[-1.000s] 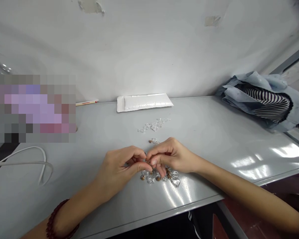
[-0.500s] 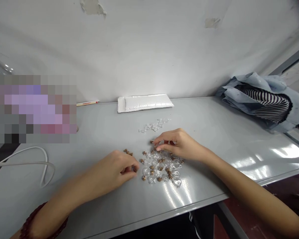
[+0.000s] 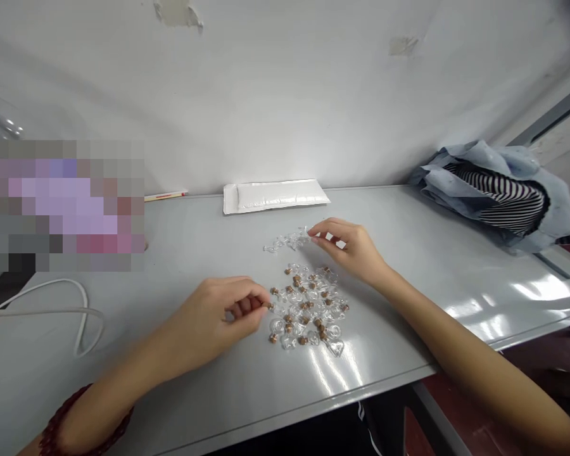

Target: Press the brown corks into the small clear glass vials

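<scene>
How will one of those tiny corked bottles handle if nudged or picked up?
The small corked bottles will likely roll or skid when pushed, since they lie on their sides with rounded bodies on a glossy tabletop. They look like thin clear glass, so probably light and fragile. Their smooth surfaces and small size may make them hard to pinch.

A grey table (image 3: 432, 253) holds glass vials (image 3: 335, 347), corks (image 3: 303, 340) and a padded envelope (image 3: 275, 196).
</scene>
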`<state>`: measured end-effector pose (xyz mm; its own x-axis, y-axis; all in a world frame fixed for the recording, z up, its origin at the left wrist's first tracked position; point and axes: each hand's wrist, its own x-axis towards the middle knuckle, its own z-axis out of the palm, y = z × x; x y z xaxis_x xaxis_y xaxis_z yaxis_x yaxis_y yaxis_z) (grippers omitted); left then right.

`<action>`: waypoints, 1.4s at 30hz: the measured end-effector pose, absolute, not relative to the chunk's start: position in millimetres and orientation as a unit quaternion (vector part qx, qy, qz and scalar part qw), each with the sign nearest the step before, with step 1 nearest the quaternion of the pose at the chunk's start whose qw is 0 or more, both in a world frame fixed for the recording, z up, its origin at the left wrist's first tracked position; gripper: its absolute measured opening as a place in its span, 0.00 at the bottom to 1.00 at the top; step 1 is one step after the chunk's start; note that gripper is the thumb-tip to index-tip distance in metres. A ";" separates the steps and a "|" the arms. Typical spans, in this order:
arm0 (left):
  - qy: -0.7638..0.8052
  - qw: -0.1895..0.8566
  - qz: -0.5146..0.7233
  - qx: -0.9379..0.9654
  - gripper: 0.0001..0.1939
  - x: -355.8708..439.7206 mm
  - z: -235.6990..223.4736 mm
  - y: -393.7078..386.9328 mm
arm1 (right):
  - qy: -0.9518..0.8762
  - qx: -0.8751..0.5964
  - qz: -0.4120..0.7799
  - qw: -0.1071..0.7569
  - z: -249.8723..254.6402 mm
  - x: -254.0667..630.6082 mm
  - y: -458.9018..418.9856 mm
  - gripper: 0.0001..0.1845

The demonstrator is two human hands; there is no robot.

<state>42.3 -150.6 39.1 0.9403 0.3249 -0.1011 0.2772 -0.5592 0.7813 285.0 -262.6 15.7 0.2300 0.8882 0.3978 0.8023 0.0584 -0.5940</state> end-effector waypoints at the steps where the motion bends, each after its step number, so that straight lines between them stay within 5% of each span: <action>1: 0.181 0.443 0.046 0.877 0.08 43.0 40.0 -151.5 | -0.619 -0.687 0.036 0.379 12.9 288.0 -261.1 0.09; 10: 0.241 0.434 0.113 0.861 0.09 41.4 41.1 -153.1 | -0.601 -0.744 0.041 0.289 -1.9 313.2 -254.2 0.19; 24: 0.254 0.459 0.140 0.840 0.05 42.2 38.0 -153.7 | -0.615 -0.747 0.041 0.251 -5.4 319.2 -255.0 0.10; 29: 0.241 0.475 0.163 0.830 0.03 43.7 33.8 -154.5 | -0.571 -0.728 0.063 0.374 10.2 303.3 -258.7 0.07; 34: 0.208 0.440 0.199 0.850 0.04 45.8 30.7 -158.8 | -0.459 -0.616 0.327 0.550 28.5 266.7 -264.7 0.11; 42: 0.189 0.417 0.228 0.859 0.04 51.0 32.4 -163.4 | -0.401 -0.478 0.536 0.569 27.5 239.1 -267.7 0.08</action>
<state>51.0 -163.4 32.4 0.8248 0.5148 0.2337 0.1349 -0.5805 0.8030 239.1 -267.7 27.5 0.1043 0.9930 -0.0564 -0.2256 -0.0316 -0.9737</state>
